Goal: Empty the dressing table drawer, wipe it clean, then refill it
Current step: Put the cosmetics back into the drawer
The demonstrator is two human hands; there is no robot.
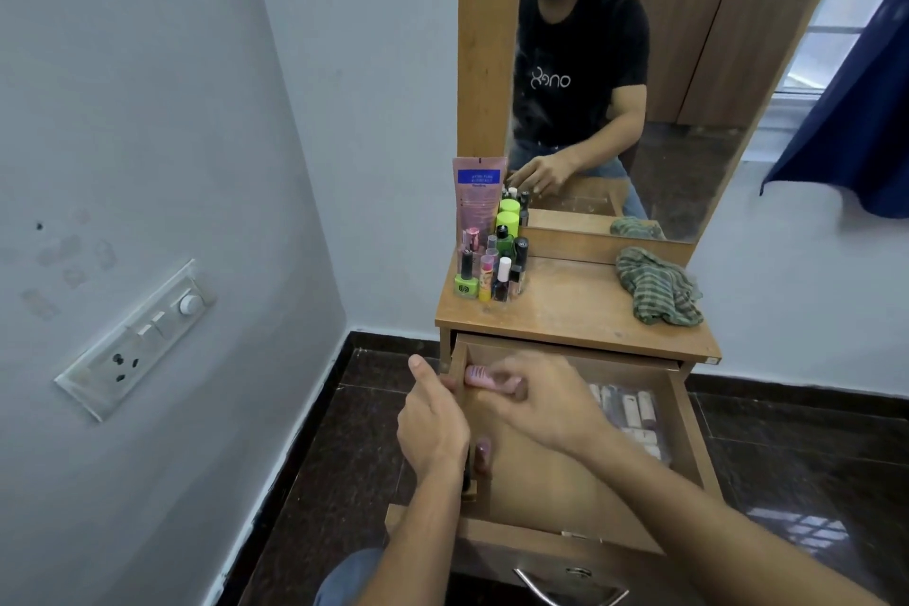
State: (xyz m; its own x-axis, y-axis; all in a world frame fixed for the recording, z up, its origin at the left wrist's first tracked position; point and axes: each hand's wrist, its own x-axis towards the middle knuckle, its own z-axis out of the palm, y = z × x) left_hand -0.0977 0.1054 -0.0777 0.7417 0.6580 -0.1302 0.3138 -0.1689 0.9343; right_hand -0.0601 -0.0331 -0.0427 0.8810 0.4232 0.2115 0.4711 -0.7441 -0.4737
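Note:
The dressing table drawer (688,438) is pulled out below the tabletop (565,310). My left hand (433,418) lies over the drawer's left wall with its fingers curled round it and the thumb raised. My right hand (541,404) reaches into the far left corner and pinches a small pink tube (478,376). A small pink item (484,452) sits inside the drawer beside my left hand. At the drawer's right side lies a clear pack of several cosmetic sticks (634,413). A green striped cloth (656,285) is bunched on the tabletop's right.
Several nail polish bottles and cosmetics (492,271) stand at the tabletop's left, with a tall pink tube (477,192) behind them. A mirror (688,89) rises behind the table. A switchboard (137,340) is on the left wall. The drawer handle (565,590) is near my knee.

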